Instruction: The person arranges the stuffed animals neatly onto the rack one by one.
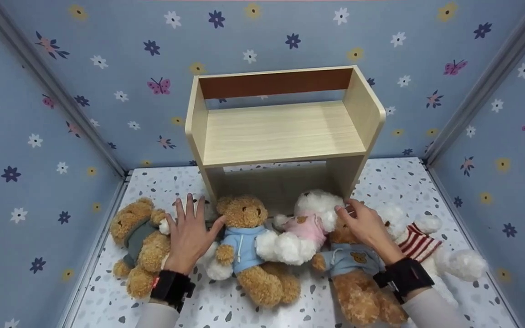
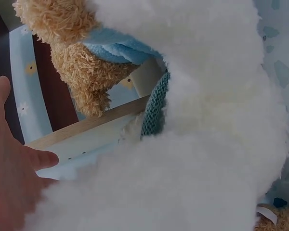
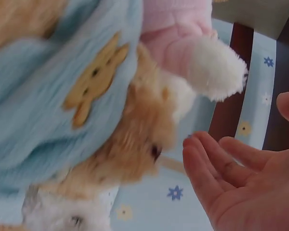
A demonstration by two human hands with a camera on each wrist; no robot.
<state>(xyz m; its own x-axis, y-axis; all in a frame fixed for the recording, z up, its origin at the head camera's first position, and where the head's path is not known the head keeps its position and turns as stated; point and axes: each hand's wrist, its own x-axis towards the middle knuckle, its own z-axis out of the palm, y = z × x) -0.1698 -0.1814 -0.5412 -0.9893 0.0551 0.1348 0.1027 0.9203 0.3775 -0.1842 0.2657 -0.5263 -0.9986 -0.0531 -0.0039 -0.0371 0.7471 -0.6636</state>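
My left hand (image 1: 190, 241), fingers spread, is over a white plush toy (image 1: 219, 269) that it mostly hides. In the left wrist view this white fur (image 2: 212, 96) shows a teal knit garment. Just right of that hand lies a brown teddy bear in a light blue hoodie (image 1: 244, 246). My right hand (image 1: 367, 225), fingers loosely bent, is by the head of a brown teddy bear in a blue top with a bear patch (image 1: 358, 257); in the right wrist view nothing is between its fingers. A white plush toy in pink (image 1: 306, 228) lies left of it.
A two-level wooden shelf (image 1: 280, 132) stands behind the toys against the flowered wall (image 1: 253, 36). At the far left lies a brown teddy bear in a dark green top (image 1: 141, 241). A white plush toy in red stripes (image 1: 419, 241) lies at the right on the speckled surface (image 1: 308, 300).
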